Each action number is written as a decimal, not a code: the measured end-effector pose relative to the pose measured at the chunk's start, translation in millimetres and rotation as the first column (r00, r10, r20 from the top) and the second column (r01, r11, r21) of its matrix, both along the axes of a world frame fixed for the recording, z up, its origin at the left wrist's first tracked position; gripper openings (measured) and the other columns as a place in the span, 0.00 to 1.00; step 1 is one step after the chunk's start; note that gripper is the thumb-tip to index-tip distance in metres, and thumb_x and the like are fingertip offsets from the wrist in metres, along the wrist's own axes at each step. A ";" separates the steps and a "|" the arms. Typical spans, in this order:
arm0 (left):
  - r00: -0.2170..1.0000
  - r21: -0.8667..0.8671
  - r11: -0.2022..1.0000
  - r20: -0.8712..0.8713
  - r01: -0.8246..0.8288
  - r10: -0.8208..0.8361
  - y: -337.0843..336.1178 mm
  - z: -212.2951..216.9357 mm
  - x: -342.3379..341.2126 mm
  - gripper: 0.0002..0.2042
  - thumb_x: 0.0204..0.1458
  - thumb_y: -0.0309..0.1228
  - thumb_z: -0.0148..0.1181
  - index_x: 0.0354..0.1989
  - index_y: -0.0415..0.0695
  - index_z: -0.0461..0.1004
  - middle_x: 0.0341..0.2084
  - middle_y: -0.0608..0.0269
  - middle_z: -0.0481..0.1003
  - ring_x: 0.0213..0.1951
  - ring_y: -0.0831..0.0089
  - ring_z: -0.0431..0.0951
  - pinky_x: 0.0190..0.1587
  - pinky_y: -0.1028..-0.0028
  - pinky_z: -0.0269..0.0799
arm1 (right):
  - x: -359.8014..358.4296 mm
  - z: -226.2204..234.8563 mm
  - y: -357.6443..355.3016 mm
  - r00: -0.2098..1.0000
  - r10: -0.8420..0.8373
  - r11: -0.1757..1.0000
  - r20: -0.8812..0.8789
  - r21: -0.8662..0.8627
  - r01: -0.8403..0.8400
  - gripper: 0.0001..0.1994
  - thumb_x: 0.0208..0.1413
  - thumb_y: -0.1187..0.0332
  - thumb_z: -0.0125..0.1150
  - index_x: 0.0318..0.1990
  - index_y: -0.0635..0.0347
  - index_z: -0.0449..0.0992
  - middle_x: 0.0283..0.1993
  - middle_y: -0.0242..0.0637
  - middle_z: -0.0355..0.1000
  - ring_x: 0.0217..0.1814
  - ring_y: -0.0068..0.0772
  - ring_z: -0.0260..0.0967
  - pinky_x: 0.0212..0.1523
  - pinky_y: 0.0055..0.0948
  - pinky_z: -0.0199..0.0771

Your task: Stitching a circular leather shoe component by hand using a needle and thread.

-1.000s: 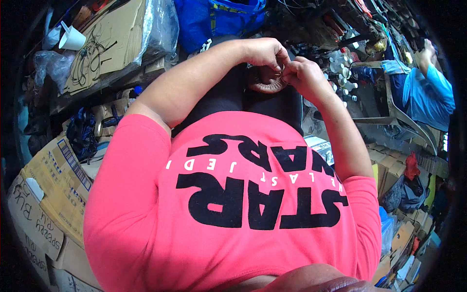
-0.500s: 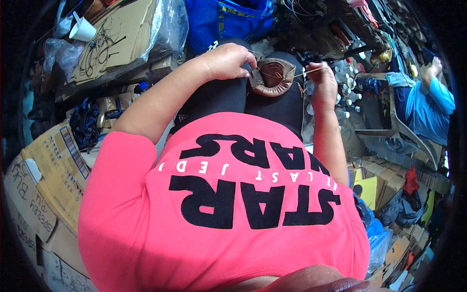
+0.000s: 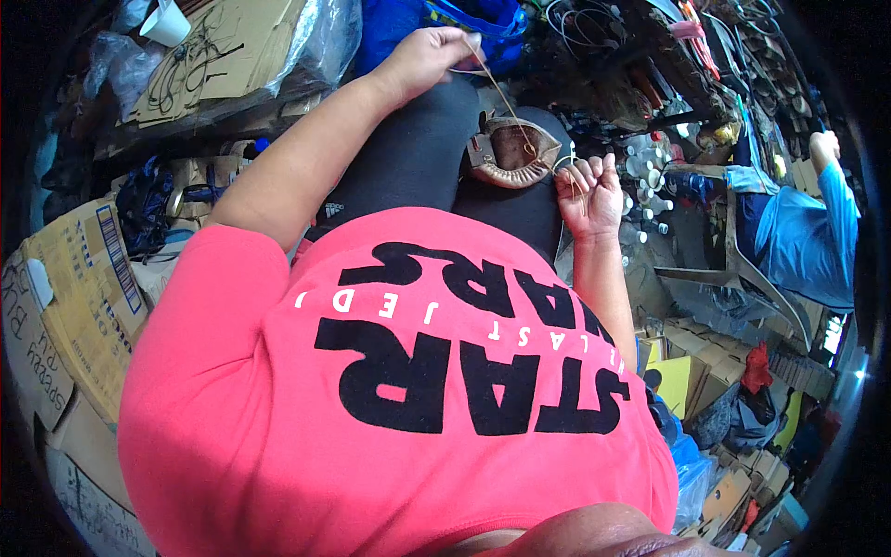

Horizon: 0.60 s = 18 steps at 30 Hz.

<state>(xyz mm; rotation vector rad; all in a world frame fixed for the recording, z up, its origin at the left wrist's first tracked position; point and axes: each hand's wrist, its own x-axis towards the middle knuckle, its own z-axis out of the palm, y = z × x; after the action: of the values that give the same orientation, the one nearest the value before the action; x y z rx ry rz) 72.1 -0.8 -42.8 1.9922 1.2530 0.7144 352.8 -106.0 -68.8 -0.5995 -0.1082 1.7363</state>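
Observation:
A brown leather moccasin with a puckered toe seam rests on my dark-trousered thighs. From its inside a pale thread runs taut up and to the left. My left hand, raised beyond my left knee, pinches the far end of that thread. Close beside the shoe's right side is my right hand, palm partly turned up and fingers curled. A loop of thread passes round those fingers and toward the shoe. Whether a needle is on either end is too small to tell.
A blue bag lies past my knees. Flat cardboard is stacked at the far left, with a white cup near it. Several bottles stand right of my hand. A person in a blue sleeve sits further right.
My left hand has moved from beside the shoe up and away, drawing out a length of thread. My right hand has come lower and nearer the shoe, its fingers now turned up.

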 end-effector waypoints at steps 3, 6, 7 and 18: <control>0.264 -0.487 0.654 0.871 0.578 0.415 -28.0 14.7 33.0 0.21 0.61 0.46 0.37 0.33 0.42 0.72 0.28 0.57 0.74 0.37 0.60 0.75 0.51 0.62 0.66 | -4.9 8.0 -7.4 0.992 -0.014 0.997 0.125 -0.067 0.023 0.21 0.64 0.53 0.39 0.19 0.53 0.58 0.15 0.26 0.48 0.17 0.22 0.44 0.27 0.25 0.54; 0.001 -0.195 0.475 0.926 0.858 0.378 -1.2 -21.6 19.8 0.19 0.62 0.43 0.38 0.23 0.45 0.64 0.16 0.65 0.61 0.24 0.69 0.67 0.46 0.64 0.68 | 22.5 8.8 -16.7 0.982 0.000 1.000 0.189 0.022 -0.005 0.21 0.63 0.55 0.42 0.19 0.52 0.57 0.13 0.25 0.46 0.15 0.21 0.41 0.25 0.25 0.55; -0.163 0.038 0.313 0.909 0.949 0.384 18.2 -43.5 -0.1 0.19 0.62 0.43 0.37 0.21 0.46 0.61 0.13 0.67 0.57 0.21 0.71 0.63 0.44 0.65 0.68 | 37.7 10.6 -22.6 0.983 -0.012 0.998 0.185 0.064 0.000 0.21 0.63 0.55 0.43 0.18 0.52 0.56 0.13 0.24 0.45 0.14 0.21 0.40 0.26 0.25 0.58; 1.000 -0.117 0.993 -0.004 -0.005 0.004 36.0 12.7 -133.8 0.22 0.45 0.31 0.62 0.52 0.50 0.72 0.47 0.60 0.73 0.52 0.70 0.69 0.55 0.69 0.64 | 155.7 4.4 -79.4 -0.202 0.247 0.939 0.948 -0.286 -0.194 0.18 0.51 0.73 0.59 0.51 0.65 0.70 0.51 0.40 0.70 0.53 0.31 0.66 0.54 0.29 0.63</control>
<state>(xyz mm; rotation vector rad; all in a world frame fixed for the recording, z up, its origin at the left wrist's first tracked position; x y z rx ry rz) -61.7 35.2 -30.1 1.8969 1.2730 0.6246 508.5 -185.4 -64.4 -2.0370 -1.4425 1.0685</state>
